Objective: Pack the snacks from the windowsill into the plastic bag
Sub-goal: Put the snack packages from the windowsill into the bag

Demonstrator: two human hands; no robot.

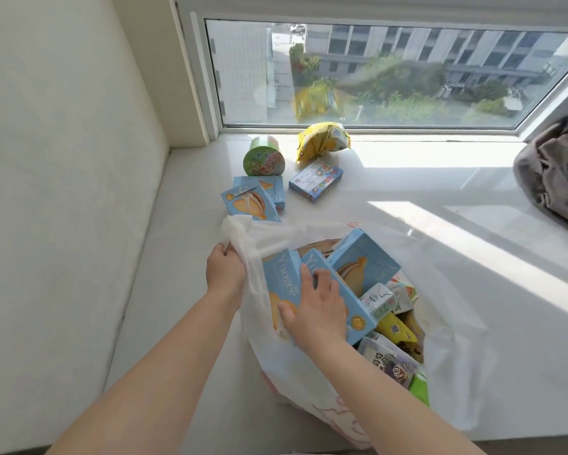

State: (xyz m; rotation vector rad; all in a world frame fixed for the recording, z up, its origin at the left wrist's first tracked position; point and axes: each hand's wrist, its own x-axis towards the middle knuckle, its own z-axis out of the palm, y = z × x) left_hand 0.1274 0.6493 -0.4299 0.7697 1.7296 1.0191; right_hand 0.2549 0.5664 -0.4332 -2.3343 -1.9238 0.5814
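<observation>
White stone windowsill under a wide window, sunlit, with a plain wall to the left. Progress judged as well advanced but incomplete. Still out on the sill, left to right: a green round tub lying on its side, two light-blue biscuit boxes overlapping just beyond the bag's rim, a yellow crumpled packet near the glass, and a small blue carton. A grey cloth bundle sits far right — not a snack as far as can be told.

The left hand grips the handle of the white plastic bag, holding the mouth up and open. The right hand lies inside the mouth, fingers spread flat across a blue box, pressing it — not curled round it. More blue boxes and mixed packets fill the bag just right of that hand. The bag looks close to full, so fitting the remaining pieces may need rearranging.
</observation>
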